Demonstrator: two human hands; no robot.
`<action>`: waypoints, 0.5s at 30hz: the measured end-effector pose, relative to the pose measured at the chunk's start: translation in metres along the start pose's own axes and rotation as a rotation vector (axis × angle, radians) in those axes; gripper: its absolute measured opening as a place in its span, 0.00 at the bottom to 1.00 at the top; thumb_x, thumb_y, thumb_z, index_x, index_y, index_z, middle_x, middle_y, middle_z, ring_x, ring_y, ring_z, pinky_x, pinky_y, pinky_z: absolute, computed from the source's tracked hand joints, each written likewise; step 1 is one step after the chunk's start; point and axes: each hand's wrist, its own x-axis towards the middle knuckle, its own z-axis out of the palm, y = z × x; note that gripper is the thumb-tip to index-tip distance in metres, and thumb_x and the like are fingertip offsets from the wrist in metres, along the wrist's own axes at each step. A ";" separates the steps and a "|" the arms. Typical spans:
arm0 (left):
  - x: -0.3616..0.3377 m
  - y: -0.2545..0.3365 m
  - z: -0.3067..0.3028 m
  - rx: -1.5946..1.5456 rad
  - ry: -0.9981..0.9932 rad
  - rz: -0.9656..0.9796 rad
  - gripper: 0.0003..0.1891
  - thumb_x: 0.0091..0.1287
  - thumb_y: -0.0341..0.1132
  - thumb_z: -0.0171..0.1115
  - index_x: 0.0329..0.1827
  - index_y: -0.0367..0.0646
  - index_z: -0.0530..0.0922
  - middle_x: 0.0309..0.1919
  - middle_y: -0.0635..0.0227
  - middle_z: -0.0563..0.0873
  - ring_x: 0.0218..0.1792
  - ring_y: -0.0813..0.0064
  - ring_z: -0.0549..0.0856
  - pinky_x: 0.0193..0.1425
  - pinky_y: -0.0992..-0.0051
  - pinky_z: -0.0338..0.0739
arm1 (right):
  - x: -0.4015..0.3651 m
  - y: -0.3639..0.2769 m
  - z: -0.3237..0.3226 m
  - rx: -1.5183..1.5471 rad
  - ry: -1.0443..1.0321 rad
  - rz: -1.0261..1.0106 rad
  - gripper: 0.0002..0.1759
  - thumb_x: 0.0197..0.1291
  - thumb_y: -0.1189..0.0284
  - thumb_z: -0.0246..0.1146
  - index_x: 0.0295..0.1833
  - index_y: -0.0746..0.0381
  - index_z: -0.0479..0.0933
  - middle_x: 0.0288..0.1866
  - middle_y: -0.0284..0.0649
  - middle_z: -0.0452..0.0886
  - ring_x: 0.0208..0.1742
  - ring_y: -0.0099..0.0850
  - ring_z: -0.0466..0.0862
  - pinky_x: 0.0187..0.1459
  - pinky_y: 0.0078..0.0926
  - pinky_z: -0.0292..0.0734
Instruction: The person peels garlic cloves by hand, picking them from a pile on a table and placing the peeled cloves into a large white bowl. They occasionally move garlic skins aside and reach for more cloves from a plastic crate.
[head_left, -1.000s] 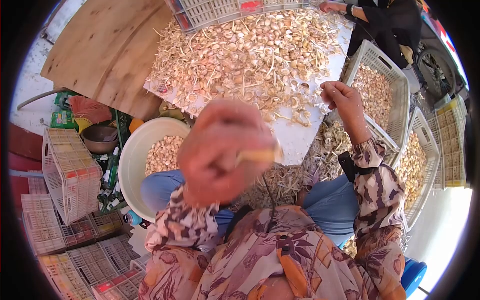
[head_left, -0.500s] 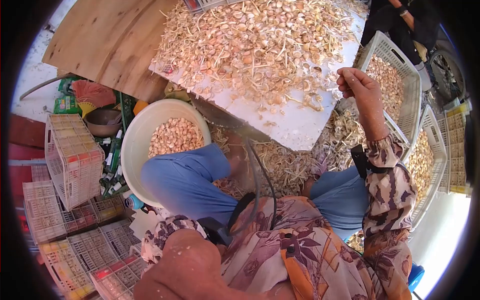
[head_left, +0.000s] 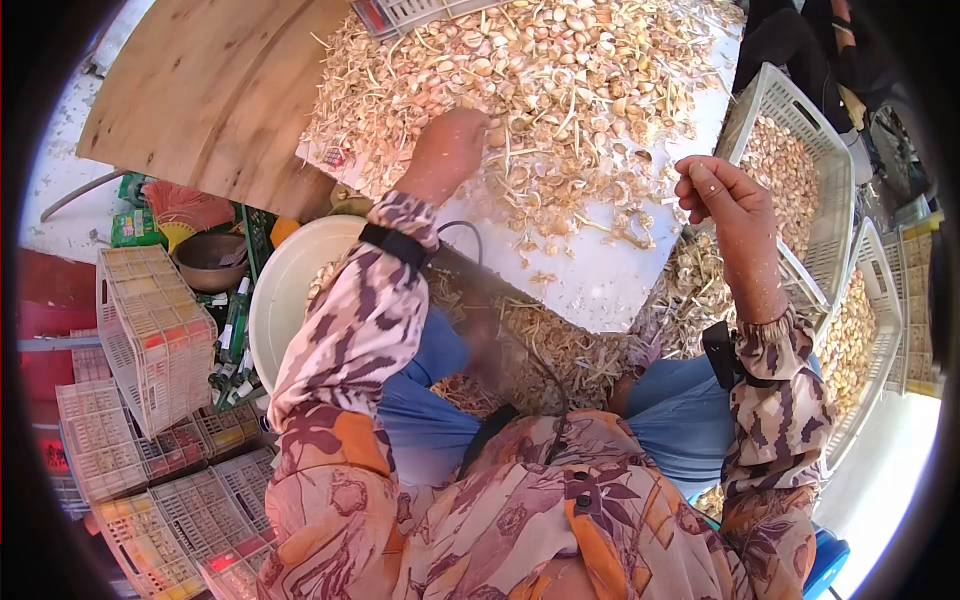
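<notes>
A wide heap of garlic cloves (head_left: 560,110), mixed with dry stems and skins, covers the white tabletop (head_left: 590,285). My left hand (head_left: 450,150) reaches onto the near left part of this heap, back upward; its fingers are mostly hidden. Beyond the table's right edge my right hand (head_left: 730,195) is raised, with thumb and fingertips pinched together. Whatever is in that pinch, if anything, is too small to make out. Below my left forearm stands a cream tub (head_left: 285,290) with cloves in it, partly covered by the sleeve.
White crates of garlic cloves (head_left: 800,95) stand on my right. Stacked crates (head_left: 150,330), a brown bowl (head_left: 212,262) and green bottles are at left. A wooden board (head_left: 200,100) adjoins the table. Husks (head_left: 560,345) litter the floor. Part of another person shows at the upper right.
My left hand has swung from close to my body up and forward onto the garlic heap, its sleeve now covering part of the tub. My right hand stays pinched in nearly the same place.
</notes>
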 end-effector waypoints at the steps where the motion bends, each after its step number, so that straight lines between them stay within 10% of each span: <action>1: 0.012 -0.011 0.021 -0.014 0.000 0.009 0.10 0.57 0.28 0.59 0.41 0.39 0.81 0.31 0.56 0.83 0.33 0.59 0.82 0.39 0.69 0.77 | 0.003 0.001 0.002 -0.011 0.012 0.001 0.12 0.65 0.69 0.57 0.43 0.65 0.81 0.29 0.30 0.80 0.30 0.16 0.76 0.32 0.15 0.70; 9: 0.017 -0.006 0.028 -0.036 -0.087 -0.105 0.08 0.57 0.29 0.61 0.39 0.38 0.80 0.33 0.55 0.84 0.38 0.57 0.83 0.42 0.63 0.77 | 0.010 0.010 -0.007 -0.061 0.070 0.014 0.11 0.63 0.69 0.58 0.42 0.65 0.81 0.28 0.30 0.80 0.28 0.16 0.75 0.30 0.14 0.70; 11: 0.000 0.000 0.008 -1.110 -0.008 -0.531 0.12 0.62 0.27 0.60 0.49 0.41 0.78 0.36 0.65 0.84 0.37 0.69 0.83 0.41 0.74 0.77 | 0.012 0.014 -0.006 -0.038 0.047 0.039 0.12 0.63 0.68 0.59 0.42 0.65 0.82 0.27 0.30 0.80 0.28 0.16 0.75 0.29 0.14 0.69; 15: -0.041 0.089 -0.041 -1.740 0.168 -0.265 0.14 0.66 0.26 0.58 0.55 0.42 0.75 0.46 0.65 0.80 0.40 0.73 0.81 0.41 0.77 0.78 | 0.010 0.018 -0.005 -0.053 0.045 0.048 0.13 0.63 0.67 0.59 0.42 0.66 0.81 0.28 0.31 0.80 0.28 0.17 0.76 0.29 0.14 0.69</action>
